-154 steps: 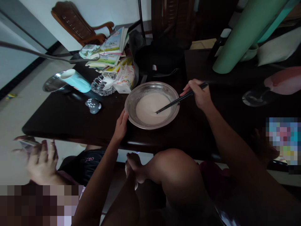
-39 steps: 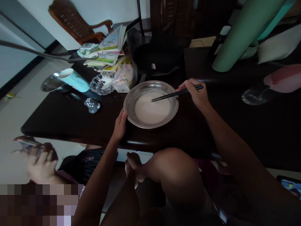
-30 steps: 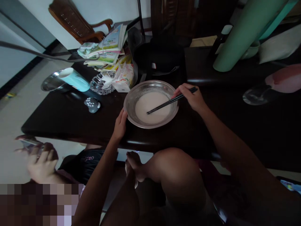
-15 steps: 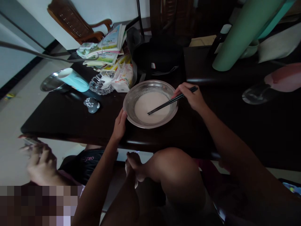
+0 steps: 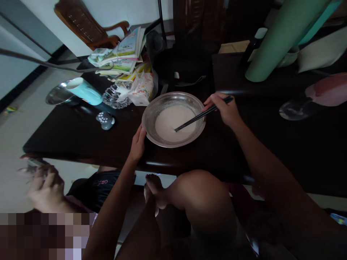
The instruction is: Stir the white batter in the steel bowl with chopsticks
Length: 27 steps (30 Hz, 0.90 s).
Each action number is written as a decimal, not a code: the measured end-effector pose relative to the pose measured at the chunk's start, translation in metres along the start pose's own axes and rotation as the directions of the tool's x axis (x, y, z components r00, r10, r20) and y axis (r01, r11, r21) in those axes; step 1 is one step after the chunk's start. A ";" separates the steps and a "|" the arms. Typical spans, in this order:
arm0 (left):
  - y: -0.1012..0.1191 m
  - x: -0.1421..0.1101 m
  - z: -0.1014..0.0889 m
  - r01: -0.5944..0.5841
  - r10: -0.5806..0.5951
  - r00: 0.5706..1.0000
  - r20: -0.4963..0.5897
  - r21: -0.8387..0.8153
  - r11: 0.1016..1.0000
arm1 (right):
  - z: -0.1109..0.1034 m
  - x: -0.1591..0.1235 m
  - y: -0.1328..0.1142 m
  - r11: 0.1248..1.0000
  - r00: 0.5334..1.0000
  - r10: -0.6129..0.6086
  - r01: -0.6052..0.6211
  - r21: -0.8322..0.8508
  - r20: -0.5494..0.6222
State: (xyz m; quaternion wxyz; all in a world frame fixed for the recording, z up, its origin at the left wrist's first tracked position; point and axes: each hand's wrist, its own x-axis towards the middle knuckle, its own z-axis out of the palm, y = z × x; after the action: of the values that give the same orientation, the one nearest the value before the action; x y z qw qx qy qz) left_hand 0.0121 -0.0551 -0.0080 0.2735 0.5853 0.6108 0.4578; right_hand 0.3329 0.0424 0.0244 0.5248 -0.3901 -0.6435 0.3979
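Steel bowl [image 5: 150, 117] stands on the dark table [image 5: 81, 134] in the head view, its underside hidden, with pale liquid [image 5: 169, 121] covering its bottom. The right hand [image 5: 225, 109] is closed around black chopsticks [image 5: 199, 116], a pair held so close together that they are hard to tell apart; their tips meet the liquid, how deep cannot be told. The left hand [image 5: 138, 143], fingers loosely bent, touches the bowl's left rim; whether it grips underneath cannot be told. At lower left, another person's hand [image 5: 47, 186] is blurred around a device [image 5: 36, 162] too smeared to identify. A green cylinder [image 5: 282, 43] is cut off by the top edge and partly covers one bottle [image 5: 252, 47]. Counted left of the bowl: one light-blue mug [image 5: 88, 93], one cut-glass dish [image 5: 111, 98], one tissue pack [image 5: 142, 90] and one white-spotted grey object [image 5: 106, 121]. The stacked booklets [image 5: 127, 54] overlap too much to count.
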 end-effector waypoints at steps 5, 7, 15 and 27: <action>0.000 0.000 0.000 0.006 -0.006 1.000 -0.010 0.009 1.000 | 0.014 -0.005 -0.004 0.998 0.995 -0.057 0.058 -0.009 0.082; 0.000 0.000 -0.001 0.011 -0.011 1.000 -0.014 0.003 1.000 | 0.006 -0.001 -0.001 0.997 0.997 -0.069 0.069 -0.025 -0.018; 0.000 0.000 -0.001 0.007 -0.007 1.000 -0.011 0.009 1.000 | -0.002 0.002 0.003 0.999 0.991 -0.015 0.019 0.029 -0.136; -0.002 0.000 0.000 0.006 -0.006 1.000 -0.008 -0.003 1.000 | -0.010 0.007 0.001 1.000 0.983 -0.020 0.023 0.013 -0.183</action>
State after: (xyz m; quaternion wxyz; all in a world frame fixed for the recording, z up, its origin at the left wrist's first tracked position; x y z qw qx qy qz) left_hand 0.0112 -0.0551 -0.0093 0.2734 0.5813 0.6129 0.4602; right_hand 0.3421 0.0501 0.0272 0.5887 -0.4141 -0.5940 0.3595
